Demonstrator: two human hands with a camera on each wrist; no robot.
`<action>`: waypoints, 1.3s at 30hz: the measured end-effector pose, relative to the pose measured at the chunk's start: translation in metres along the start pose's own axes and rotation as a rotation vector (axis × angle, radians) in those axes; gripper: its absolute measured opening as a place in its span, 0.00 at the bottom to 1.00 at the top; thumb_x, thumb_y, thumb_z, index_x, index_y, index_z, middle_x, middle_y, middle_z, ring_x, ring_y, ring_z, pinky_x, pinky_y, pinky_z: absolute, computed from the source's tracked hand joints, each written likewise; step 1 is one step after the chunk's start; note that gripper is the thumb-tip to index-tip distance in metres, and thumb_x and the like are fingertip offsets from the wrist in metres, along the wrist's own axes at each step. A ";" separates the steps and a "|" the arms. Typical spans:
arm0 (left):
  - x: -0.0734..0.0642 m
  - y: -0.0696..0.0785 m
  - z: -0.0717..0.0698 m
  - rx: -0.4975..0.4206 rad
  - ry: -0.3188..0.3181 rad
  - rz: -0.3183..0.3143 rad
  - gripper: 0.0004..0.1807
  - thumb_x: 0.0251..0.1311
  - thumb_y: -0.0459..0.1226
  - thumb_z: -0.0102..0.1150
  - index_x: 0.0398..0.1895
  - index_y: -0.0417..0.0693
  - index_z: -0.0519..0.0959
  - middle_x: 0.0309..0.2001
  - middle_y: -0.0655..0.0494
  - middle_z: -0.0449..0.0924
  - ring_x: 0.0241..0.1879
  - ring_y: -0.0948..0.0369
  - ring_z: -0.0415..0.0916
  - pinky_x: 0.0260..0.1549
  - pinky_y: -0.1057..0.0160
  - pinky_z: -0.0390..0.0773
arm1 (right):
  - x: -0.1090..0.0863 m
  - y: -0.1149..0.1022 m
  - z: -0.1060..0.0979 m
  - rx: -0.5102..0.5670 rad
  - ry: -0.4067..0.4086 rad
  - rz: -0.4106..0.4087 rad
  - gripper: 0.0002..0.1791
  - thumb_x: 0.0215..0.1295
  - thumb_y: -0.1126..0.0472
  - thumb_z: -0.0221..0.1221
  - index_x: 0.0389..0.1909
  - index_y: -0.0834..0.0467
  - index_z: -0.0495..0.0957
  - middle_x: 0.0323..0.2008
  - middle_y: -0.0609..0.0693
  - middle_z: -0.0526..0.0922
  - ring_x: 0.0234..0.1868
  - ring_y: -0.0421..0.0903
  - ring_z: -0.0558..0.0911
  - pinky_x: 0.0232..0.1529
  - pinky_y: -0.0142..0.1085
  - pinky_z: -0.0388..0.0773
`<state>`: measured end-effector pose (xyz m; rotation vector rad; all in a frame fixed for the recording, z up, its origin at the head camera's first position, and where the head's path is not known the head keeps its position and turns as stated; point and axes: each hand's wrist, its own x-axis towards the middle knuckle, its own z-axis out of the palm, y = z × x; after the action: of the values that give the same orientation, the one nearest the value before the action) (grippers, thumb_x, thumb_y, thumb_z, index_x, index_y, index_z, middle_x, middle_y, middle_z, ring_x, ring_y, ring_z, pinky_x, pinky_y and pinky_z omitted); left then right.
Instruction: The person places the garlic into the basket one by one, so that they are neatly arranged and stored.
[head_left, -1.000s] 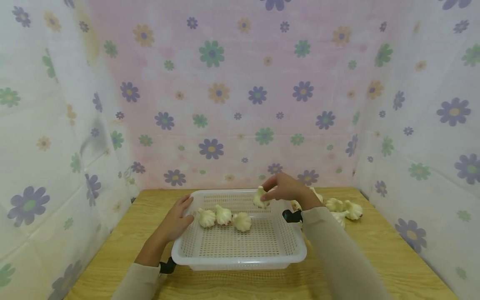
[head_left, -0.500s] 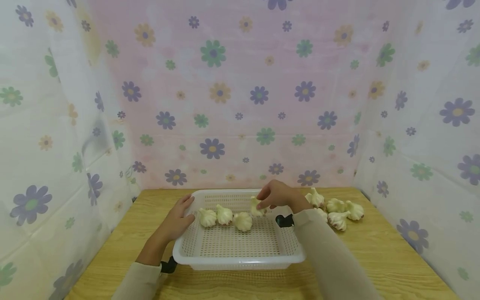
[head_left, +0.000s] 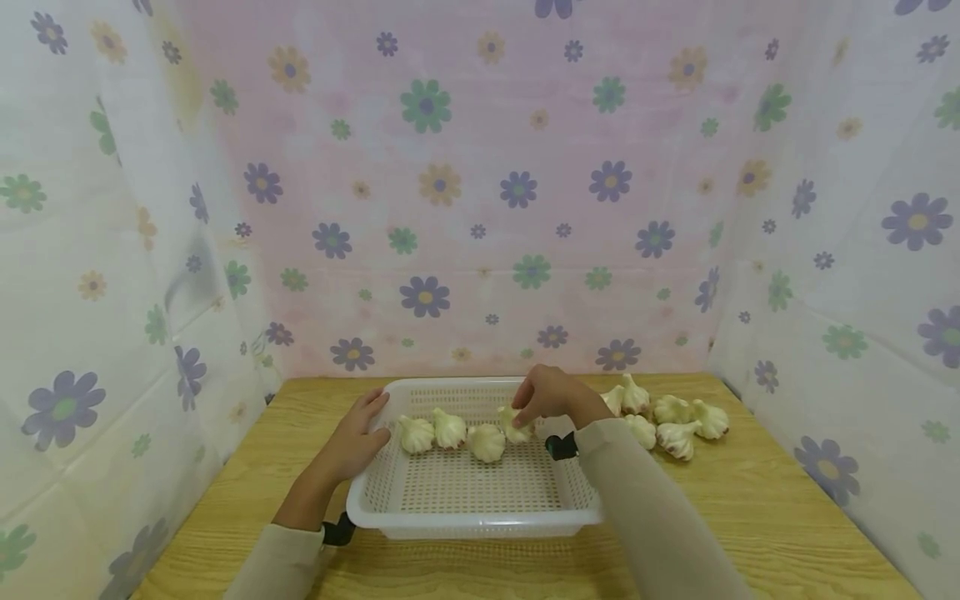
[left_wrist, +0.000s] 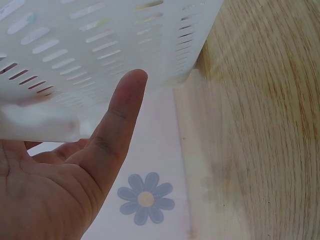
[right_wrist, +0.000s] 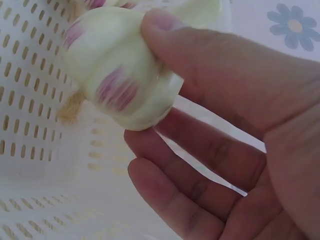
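Note:
My left hand holds the left side of a white plastic basket with slotted walls. In the left wrist view, one straight finger lies along the basket's wall. Over the basket's back right part, my right hand pinches a garlic bulb low against the basket floor. The right wrist view shows that purple-streaked garlic bulb between thumb and fingers, its root tuft down and left. Three other garlic bulbs sit in the basket, left of the held one.
Several more garlic bulbs lie in a group on the wooden table to the right of the basket, partly behind my right forearm. Flower-printed cloth walls the table at the back and both sides.
My right hand has moved down and slightly left with the garlic bulb, from the basket's back rim into the basket. My left hand has kept its place.

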<state>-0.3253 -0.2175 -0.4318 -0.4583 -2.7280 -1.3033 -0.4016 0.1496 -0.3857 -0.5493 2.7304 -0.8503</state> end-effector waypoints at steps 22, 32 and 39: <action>-0.001 0.001 0.000 0.006 0.000 0.026 0.38 0.68 0.33 0.49 0.81 0.32 0.53 0.83 0.39 0.44 0.79 0.34 0.50 0.69 0.34 0.65 | -0.001 -0.002 0.006 -0.038 -0.029 -0.008 0.11 0.55 0.60 0.77 0.39 0.52 0.91 0.38 0.45 0.89 0.36 0.44 0.87 0.40 0.40 0.86; -0.001 0.002 0.000 0.023 0.005 0.023 0.38 0.67 0.33 0.49 0.80 0.32 0.54 0.83 0.38 0.45 0.79 0.34 0.51 0.69 0.34 0.66 | 0.002 0.000 0.008 -0.062 -0.042 -0.029 0.14 0.54 0.55 0.78 0.42 0.48 0.91 0.41 0.42 0.90 0.42 0.42 0.86 0.51 0.46 0.84; -0.001 0.003 -0.001 0.016 0.000 0.023 0.38 0.68 0.33 0.49 0.80 0.32 0.54 0.83 0.39 0.45 0.79 0.35 0.51 0.69 0.35 0.65 | 0.003 0.001 0.010 -0.038 -0.040 -0.036 0.14 0.54 0.54 0.77 0.43 0.47 0.90 0.41 0.42 0.90 0.44 0.43 0.86 0.54 0.48 0.83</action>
<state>-0.3230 -0.2170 -0.4287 -0.4868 -2.7232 -1.2756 -0.4015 0.1442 -0.3945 -0.6181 2.7133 -0.7885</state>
